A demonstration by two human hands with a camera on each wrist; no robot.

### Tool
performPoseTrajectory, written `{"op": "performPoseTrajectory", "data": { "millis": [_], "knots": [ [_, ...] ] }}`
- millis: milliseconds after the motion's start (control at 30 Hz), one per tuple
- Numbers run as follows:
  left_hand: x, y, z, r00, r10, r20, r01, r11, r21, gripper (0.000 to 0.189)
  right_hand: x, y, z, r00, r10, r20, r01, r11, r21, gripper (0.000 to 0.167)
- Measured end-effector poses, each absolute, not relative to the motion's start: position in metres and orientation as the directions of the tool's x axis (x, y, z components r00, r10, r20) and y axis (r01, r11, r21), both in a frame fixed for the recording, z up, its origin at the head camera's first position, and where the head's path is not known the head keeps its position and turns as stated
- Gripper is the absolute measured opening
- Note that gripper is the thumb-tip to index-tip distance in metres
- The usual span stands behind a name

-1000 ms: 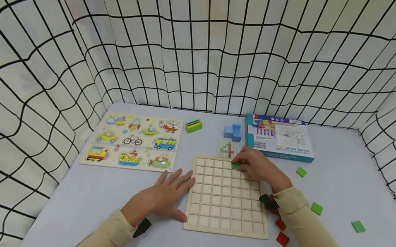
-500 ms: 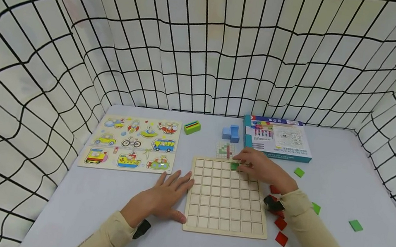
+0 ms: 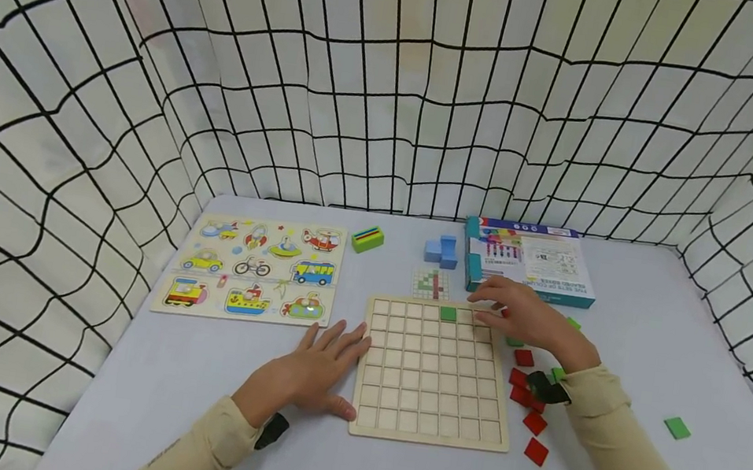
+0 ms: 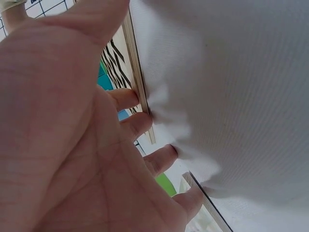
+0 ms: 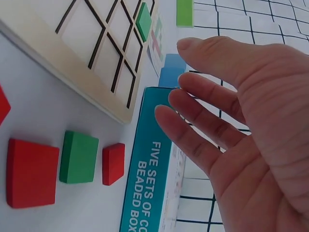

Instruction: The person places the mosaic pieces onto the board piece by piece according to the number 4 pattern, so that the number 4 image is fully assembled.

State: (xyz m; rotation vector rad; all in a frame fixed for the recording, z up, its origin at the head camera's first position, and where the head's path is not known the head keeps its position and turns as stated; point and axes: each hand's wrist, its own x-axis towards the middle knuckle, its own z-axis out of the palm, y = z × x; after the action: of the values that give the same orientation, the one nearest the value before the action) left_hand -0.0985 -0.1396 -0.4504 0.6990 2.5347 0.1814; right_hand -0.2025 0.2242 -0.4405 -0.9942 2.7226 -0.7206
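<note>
A wooden grid board (image 3: 427,438) lies flat on the white table. One green square tile (image 3: 448,314) sits in a top-row cell, right of the middle. My left hand (image 3: 308,377), fingers spread, rests at the board's left edge. In the left wrist view its fingertips touch the edge of the board (image 4: 137,72). Above the board's top right corner is my right hand (image 3: 526,318), its fingers loosely bent. Nothing is between those fingers in the right wrist view. Red tiles (image 3: 537,451) lie right of the board, with green tiles (image 3: 677,428) around them, some partly hidden by my right arm.
A small printed grid card (image 3: 430,283) lies behind the board. Beyond it are blue blocks (image 3: 442,251), a green block (image 3: 367,239) with coloured stripes, and a teal-edged flat box (image 3: 533,260). A vehicle picture puzzle (image 3: 253,270) lies at left. Black netting surrounds the table.
My right hand has let go of the green tile, leaving it in its top-row cell, and has moved to the right. The left hand stays where it was.
</note>
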Motion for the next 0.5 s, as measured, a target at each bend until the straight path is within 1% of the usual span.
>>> {"op": "performPoseTrajectory", "data": {
  "millis": [100, 267, 400, 500],
  "knots": [
    [-0.099, -0.140, -0.449, -0.746, 0.508, -0.431, 0.442, 0.861, 0.251, 0.110, -0.203, 0.228, -0.441, -0.779, -0.626, 0.002, -0.548, 0.681, -0.485, 0.024],
    [-0.098, -0.138, -0.445, -0.745, 0.511, -0.428, 0.433, 0.859, 0.271, 0.109, -0.199, 0.240, -0.443, -0.801, -0.595, -0.073, -0.488, 0.717, -0.497, 0.017],
    [-0.097, -0.138, -0.444, -0.745, 0.508, -0.433, 0.430, 0.861, 0.271, 0.110, -0.193, 0.249, -0.446, -0.812, -0.565, -0.148, -0.444, 0.761, -0.473, 0.017],
    [-0.096, -0.138, -0.445, -0.749, 0.503, -0.431, 0.430, 0.864, 0.263, 0.110, -0.190, 0.252, -0.448, -0.817, -0.547, -0.183, -0.422, 0.782, -0.459, 0.021]
  ]
}}
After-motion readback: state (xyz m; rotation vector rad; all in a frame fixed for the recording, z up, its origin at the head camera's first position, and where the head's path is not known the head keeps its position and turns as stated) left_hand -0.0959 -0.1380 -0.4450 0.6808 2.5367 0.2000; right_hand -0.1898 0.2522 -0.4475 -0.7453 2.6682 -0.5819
